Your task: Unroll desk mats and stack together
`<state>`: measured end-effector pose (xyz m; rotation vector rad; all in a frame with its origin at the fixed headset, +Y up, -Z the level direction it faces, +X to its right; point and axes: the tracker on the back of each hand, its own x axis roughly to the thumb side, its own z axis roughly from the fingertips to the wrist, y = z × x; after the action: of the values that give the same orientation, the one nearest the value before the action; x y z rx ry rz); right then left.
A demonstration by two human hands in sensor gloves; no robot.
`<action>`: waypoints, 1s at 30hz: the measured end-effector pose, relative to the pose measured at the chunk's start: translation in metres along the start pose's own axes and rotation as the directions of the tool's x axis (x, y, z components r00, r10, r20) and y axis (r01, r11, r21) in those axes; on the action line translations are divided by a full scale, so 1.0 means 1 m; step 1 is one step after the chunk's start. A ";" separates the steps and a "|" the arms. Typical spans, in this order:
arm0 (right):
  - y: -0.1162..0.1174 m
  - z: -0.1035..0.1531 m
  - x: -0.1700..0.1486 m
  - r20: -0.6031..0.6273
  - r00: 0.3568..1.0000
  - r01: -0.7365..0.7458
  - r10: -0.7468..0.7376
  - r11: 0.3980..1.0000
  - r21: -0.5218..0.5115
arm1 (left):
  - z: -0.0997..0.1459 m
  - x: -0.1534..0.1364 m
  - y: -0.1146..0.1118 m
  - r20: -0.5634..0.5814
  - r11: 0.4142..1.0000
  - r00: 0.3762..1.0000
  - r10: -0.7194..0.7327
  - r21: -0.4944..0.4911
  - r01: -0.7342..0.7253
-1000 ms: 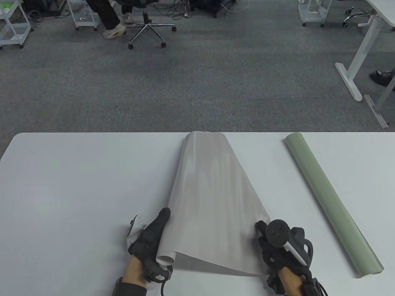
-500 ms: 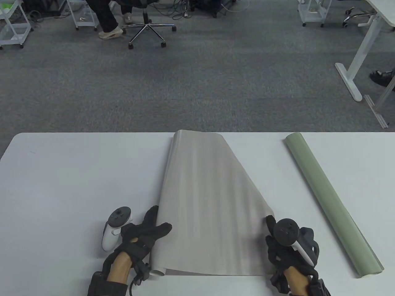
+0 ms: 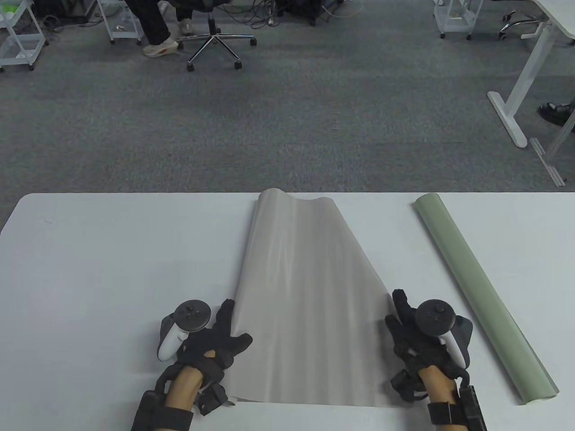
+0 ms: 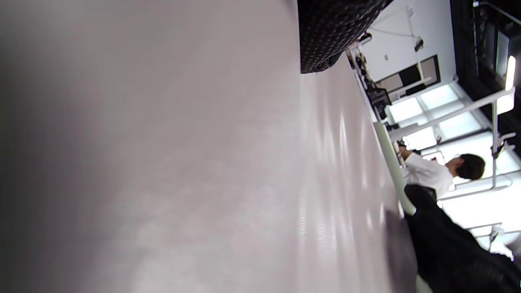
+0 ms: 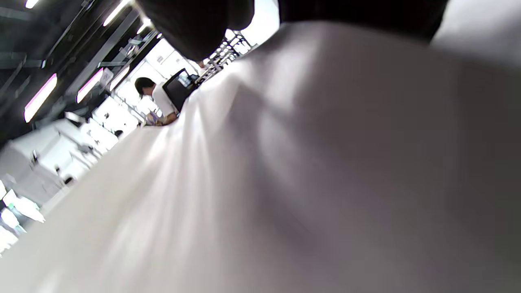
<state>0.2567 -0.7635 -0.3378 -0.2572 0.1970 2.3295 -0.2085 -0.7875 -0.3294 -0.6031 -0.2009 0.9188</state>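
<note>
Flattening grey mat (image 3: 301,305) since earlier; right hand (image 3: 411,330) advanced.

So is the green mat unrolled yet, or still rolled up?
Still rolled up. The green mat lies as a tight tube on the table, right of the spread grey mat; neither hand touches it.

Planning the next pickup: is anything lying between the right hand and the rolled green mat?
Nothing visible: only bare table separates the right hand, at the grey mat edge, from the green rolled mat.
</note>
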 end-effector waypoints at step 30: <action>0.031 -0.165 0.111 0.231 0.813 -0.474 0.535 0.838 -0.271 | 0.002 0.008 -0.004 -0.022 0.987 0.987 -0.159 0.001 0.159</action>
<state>0.1789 -0.7445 -0.5230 0.0692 -0.1463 2.8926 -0.2022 -0.7821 -0.3264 -0.5860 -0.2246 0.7578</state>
